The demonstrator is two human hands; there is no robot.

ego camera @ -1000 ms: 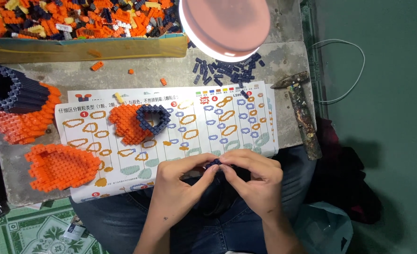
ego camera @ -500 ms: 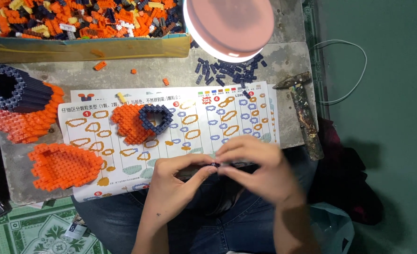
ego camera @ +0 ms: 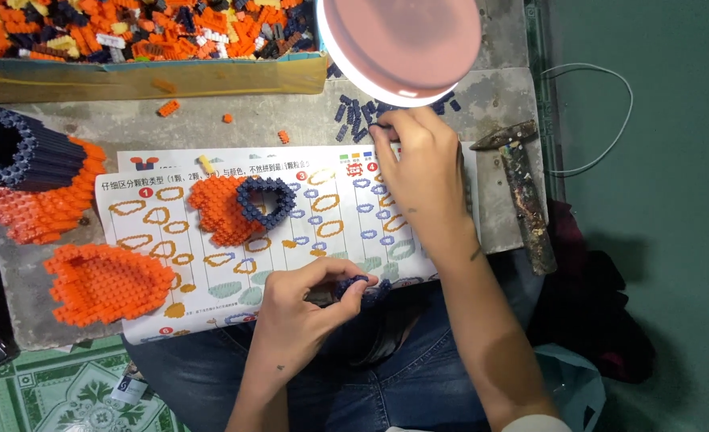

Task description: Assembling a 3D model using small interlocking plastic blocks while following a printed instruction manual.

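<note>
My left hand pinches a small dark blue brick piece at the near edge of the printed instruction sheet. My right hand stretches across the sheet to the pile of loose dark blue bricks under the lamp, fingertips closing on one of them. An orange and dark blue built part lies on the sheet between both hands.
A round pink lamp hangs over the far table edge. A cardboard tray of mixed loose bricks runs along the back. Two larger orange builds sit at left. A rusty hammer lies at right.
My right hand left the small piece and reached forward to the dark blue brick pile. The left hand kept the piece near my lap.
</note>
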